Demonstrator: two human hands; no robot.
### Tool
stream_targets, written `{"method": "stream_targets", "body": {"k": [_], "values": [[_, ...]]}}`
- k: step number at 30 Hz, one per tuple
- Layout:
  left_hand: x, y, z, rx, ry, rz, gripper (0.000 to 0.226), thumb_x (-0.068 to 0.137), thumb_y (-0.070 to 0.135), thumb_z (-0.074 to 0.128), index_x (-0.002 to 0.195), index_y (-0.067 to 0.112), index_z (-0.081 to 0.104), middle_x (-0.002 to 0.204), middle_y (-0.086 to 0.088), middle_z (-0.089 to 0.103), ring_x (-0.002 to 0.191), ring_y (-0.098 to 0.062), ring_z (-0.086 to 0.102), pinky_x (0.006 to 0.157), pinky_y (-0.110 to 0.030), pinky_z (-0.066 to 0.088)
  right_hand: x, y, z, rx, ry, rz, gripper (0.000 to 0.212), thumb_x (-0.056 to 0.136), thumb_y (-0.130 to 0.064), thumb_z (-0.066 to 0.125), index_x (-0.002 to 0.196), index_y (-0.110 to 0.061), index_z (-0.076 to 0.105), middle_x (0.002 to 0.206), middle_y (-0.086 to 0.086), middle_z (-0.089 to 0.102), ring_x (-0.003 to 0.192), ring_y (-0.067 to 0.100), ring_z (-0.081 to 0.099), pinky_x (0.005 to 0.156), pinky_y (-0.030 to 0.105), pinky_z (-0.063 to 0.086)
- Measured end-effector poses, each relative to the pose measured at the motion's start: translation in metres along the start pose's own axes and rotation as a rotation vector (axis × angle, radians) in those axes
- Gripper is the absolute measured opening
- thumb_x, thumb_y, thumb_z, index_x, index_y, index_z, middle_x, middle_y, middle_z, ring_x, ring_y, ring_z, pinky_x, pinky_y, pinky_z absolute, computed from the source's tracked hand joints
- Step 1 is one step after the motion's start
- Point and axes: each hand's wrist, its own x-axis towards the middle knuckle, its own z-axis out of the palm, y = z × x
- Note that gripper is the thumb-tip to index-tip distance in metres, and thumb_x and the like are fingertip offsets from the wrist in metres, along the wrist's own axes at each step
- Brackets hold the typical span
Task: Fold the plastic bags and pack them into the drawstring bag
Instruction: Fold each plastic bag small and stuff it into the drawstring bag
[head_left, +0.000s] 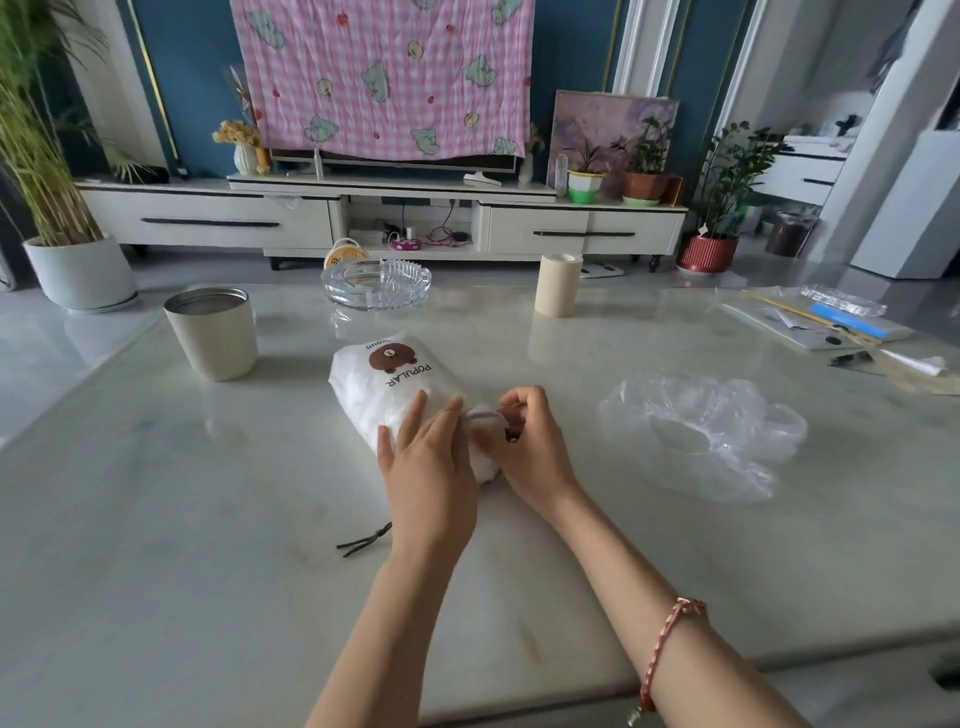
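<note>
Hands meet at the near end of the drawstring bag: the left hand (426, 452) lies flat on the fabric with its fingers straight, pressing it down. The right hand (524, 441) is curled round a small white wad (485, 421) at the bag's mouth, most likely a folded plastic bag going in.

Both rest on the pale marble worktop (208, 519). To the right of the right hand, apart from it, lies the loose plastic bag (701, 436), clear, crumpled and not yet folded. The right hand is plainly the nearer one to it, so a reach sideways from there would fetch it, while the left could hold the mouth in place.

The drawstring bag (379, 384), white with a brown bear print, has its long axis running from the hands away and slightly left, mouth towards the person and closed end far. Its dark cord (363, 540) trails on the worktop just left of the left wrist.
</note>
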Motion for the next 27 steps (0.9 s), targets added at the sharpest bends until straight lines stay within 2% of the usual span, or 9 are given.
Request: {"method": "stream_targets", "body": {"k": [2, 5, 10, 12, 16, 19, 21, 23, 27], "values": [[-0.004, 0.002, 0.001, 0.008, 0.009, 0.052, 0.041, 0.097, 0.021, 0.031, 0.126, 0.012, 0.058, 0.131, 0.0, 0.058, 0.141, -0.018, 0.025, 0.115, -0.039, 0.004, -0.004, -0.004, 0.0, -0.035, 0.046, 0.005, 0.022, 0.078, -0.015, 0.07, 0.086, -0.017, 0.049, 0.073, -0.011, 0.055, 0.065, 0.007, 0.052, 0.059, 0.012, 0.039], [-0.01, 0.0, 0.005, 0.15, -0.099, 0.198, 0.045, 0.088, 0.02, 0.029, 0.12, 0.015, 0.061, 0.133, 0.0, 0.056, 0.139, -0.028, 0.029, 0.111, -0.053, 0.003, -0.008, -0.006, 0.005, -0.019, 0.106, 0.07, 0.012, 0.08, -0.01, 0.063, 0.08, -0.015, 0.052, 0.072, -0.004, 0.058, 0.065, 0.012, 0.051, 0.053, 0.013, 0.037], [-0.013, -0.027, 0.009, 0.504, -0.18, 0.372, 0.067, 0.07, 0.011, 0.03, 0.134, 0.014, 0.051, 0.138, -0.009, 0.051, 0.131, -0.032, 0.041, 0.106, -0.057, 0.012, -0.012, -0.005, -0.012, -0.1, 0.048, 0.115, 0.019, 0.084, -0.01, 0.062, 0.103, -0.009, 0.062, 0.097, 0.006, 0.065, 0.092, 0.02, 0.06, 0.076, 0.023, 0.042], [-0.007, -0.032, 0.004, 0.545, -0.147, 0.303, 0.064, 0.071, 0.002, 0.036, 0.133, 0.013, 0.053, 0.141, -0.01, 0.047, 0.132, -0.034, 0.04, 0.107, -0.062, 0.015, -0.022, 0.0, -0.036, -0.186, 0.034, 0.017, 0.027, 0.081, -0.006, 0.066, 0.107, -0.008, 0.061, 0.097, 0.006, 0.063, 0.09, 0.019, 0.059, 0.082, 0.024, 0.042], [-0.002, -0.036, 0.003, 0.57, -0.092, 0.006, 0.073, 0.081, -0.005, 0.044, 0.148, 0.015, 0.023, 0.158, -0.003, 0.008, 0.146, -0.022, -0.003, 0.102, -0.051, -0.027, -0.035, 0.027, -0.104, -0.772, 0.093, -0.092, 0.053, 0.08, -0.01, 0.066, 0.129, -0.004, 0.048, 0.126, 0.015, 0.053, 0.118, 0.033, 0.047, 0.098, 0.037, 0.032], [-0.004, -0.026, 0.014, 0.526, -0.005, -0.03, 0.07, 0.07, -0.007, 0.044, 0.139, 0.002, 0.039, 0.15, -0.017, 0.031, 0.142, -0.033, 0.019, 0.106, -0.051, -0.019, -0.035, 0.045, -0.14, -1.046, 0.003, 0.055, 0.037, 0.091, -0.021, 0.054, 0.124, -0.006, 0.053, 0.127, 0.014, 0.052, 0.12, 0.033, 0.044, 0.096, 0.035, 0.031], [-0.007, -0.013, 0.023, 0.481, 0.015, 0.12, 0.062, 0.065, 0.0, 0.039, 0.126, -0.001, 0.054, 0.136, -0.021, 0.049, 0.133, -0.038, 0.037, 0.109, -0.055, -0.002, -0.032, 0.051, -0.145, -0.963, 0.042, 0.029, 0.019, 0.093, -0.013, 0.051, 0.102, -0.002, 0.063, 0.108, 0.015, 0.061, 0.105, 0.035, 0.054, 0.084, 0.036, 0.036], [-0.014, 0.003, 0.033, 0.435, -0.047, 0.292, 0.057, 0.068, 0.01, 0.032, 0.117, 0.0, 0.061, 0.13, -0.02, 0.055, 0.132, -0.035, 0.038, 0.107, -0.058, 0.008, -0.03, 0.051, -0.145, -0.847, 0.157, -0.047, 0.016, 0.09, -0.006, 0.053, 0.082, -0.001, 0.065, 0.087, 0.016, 0.065, 0.087, 0.037, 0.059, 0.073, 0.037, 0.04], [-0.021, 0.034, 0.046, 0.301, -0.171, 0.579, 0.062, 0.077, 0.021, 0.04, 0.137, 0.007, 0.039, 0.143, -0.018, 0.042, 0.138, -0.027, 0.019, 0.11, -0.051, 0.007, -0.032, 0.027, -0.142, -0.697, 0.268, -0.339, 0.018, 0.088, -0.011, 0.051, 0.082, -0.006, 0.068, 0.088, 0.009, 0.07, 0.084, 0.031, 0.063, 0.079, 0.035, 0.046]]}}
